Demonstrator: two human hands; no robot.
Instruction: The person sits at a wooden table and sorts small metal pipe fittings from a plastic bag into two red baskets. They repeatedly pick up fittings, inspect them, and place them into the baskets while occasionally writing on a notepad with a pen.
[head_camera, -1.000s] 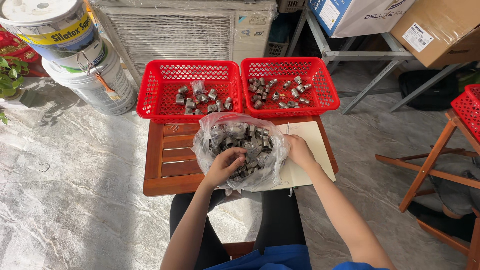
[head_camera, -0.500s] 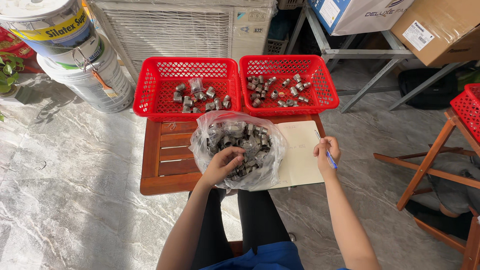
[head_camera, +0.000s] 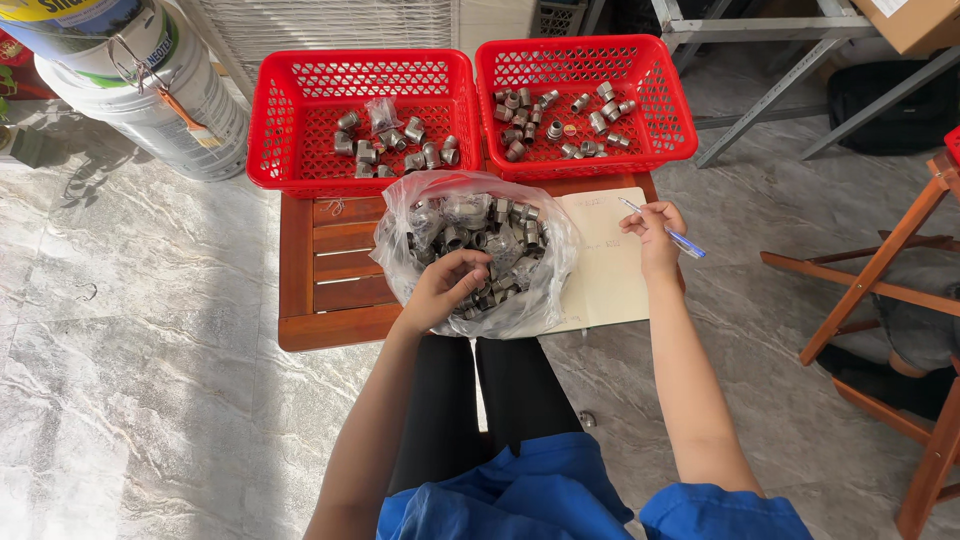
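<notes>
A clear plastic bag (head_camera: 552, 268) full of grey metal pipe fittings (head_camera: 497, 232) sits on a small wooden table (head_camera: 330, 270). My left hand (head_camera: 443, 288) is inside the bag's mouth, fingers curled over the fittings. Whether it grips one I cannot tell. My right hand (head_camera: 655, 232) holds a blue pen (head_camera: 668, 232) over a cream notebook page (head_camera: 605, 275) beside the bag. Two red plastic baskets stand at the table's far edge, the left basket (head_camera: 290, 120) and the right basket (head_camera: 660, 95), each holding several fittings.
White paint buckets (head_camera: 150, 90) stand at the far left on the marble floor. A wooden stool frame (head_camera: 890, 300) is at the right. A metal rack's legs (head_camera: 780, 85) rise behind the right basket. My legs are under the table.
My right hand left the bag, moved right and now holds the pen over the notebook. My left hand stays in the bag. The camera view has come closer.
</notes>
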